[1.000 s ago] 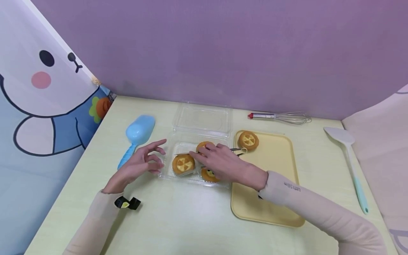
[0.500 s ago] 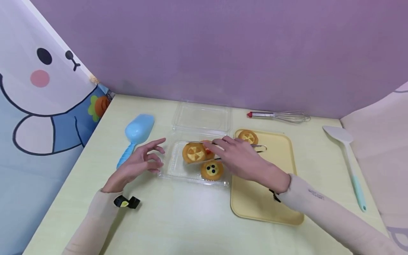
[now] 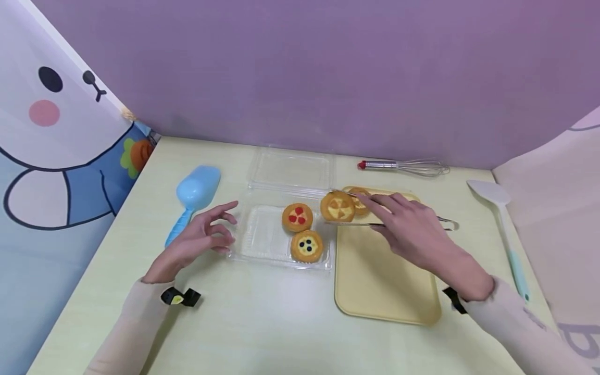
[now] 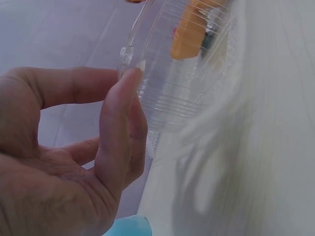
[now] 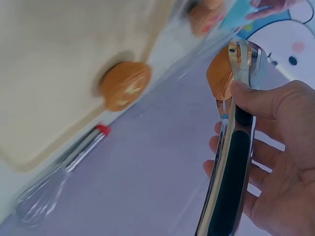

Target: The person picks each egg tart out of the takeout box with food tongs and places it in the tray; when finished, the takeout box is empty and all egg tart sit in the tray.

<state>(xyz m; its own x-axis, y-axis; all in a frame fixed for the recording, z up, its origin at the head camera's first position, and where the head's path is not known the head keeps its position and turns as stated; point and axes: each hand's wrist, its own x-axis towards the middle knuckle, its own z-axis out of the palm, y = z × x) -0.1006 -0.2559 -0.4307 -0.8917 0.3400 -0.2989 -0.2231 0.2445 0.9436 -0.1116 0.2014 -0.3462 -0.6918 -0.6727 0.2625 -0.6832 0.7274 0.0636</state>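
While loose-fingered and empty, left hand [image 3: 197,234] beside clear container [image 3: 264,234], right hand [image 3: 414,229] snug round tongs [image 5: 230,182], tart [image 3: 337,208] in their grip.

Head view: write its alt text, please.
A right hand holds a tart in tongs. Another tart lies on a yellow tray; a red-topped tart and dark-dotted tart sit in an open clear container, beside the left hand.

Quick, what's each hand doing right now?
Left hand: open, beside the clear container; whether it touches, I can't tell.
Right hand: closed around tongs, which hold a round pastry.
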